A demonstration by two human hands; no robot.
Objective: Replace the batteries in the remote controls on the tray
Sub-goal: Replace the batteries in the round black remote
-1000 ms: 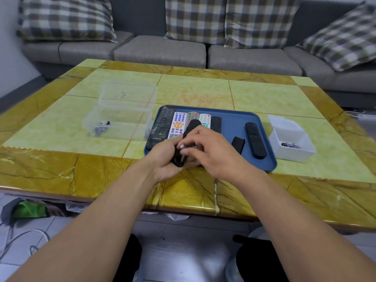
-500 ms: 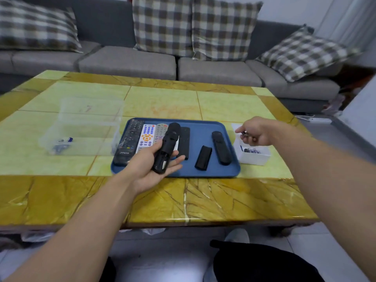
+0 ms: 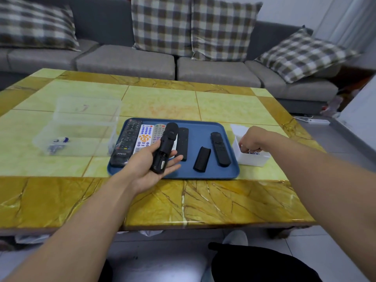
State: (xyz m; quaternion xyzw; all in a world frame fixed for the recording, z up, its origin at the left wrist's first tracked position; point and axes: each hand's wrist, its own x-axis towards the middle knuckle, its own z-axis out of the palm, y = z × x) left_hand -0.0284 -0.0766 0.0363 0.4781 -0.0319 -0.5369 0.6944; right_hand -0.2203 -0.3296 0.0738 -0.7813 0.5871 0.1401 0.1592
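My left hand [image 3: 149,165] cradles a black remote [image 3: 165,146] palm up over the blue tray [image 3: 205,171], its battery bay facing up and uncovered. Its loose black cover [image 3: 201,159] lies on the tray. Also on the tray are a black remote [image 3: 126,142] at the left, a white remote [image 3: 144,137], a grey remote [image 3: 158,132], a slim black remote [image 3: 182,143] and another black remote [image 3: 220,148]. My right hand [image 3: 251,139] reaches into the white box [image 3: 252,158] of batteries, fingers curled; what they pinch is hidden.
A clear plastic bin [image 3: 81,127] with a few batteries [image 3: 59,142] sits left of the tray. The yellow marble table [image 3: 183,200] has its near edge in front of me. A grey sofa [image 3: 126,60] with plaid cushions stands beyond.
My right hand left the held remote, went right to the white box, and has dipped lower into it. The left hand keeps the remote in the same place.
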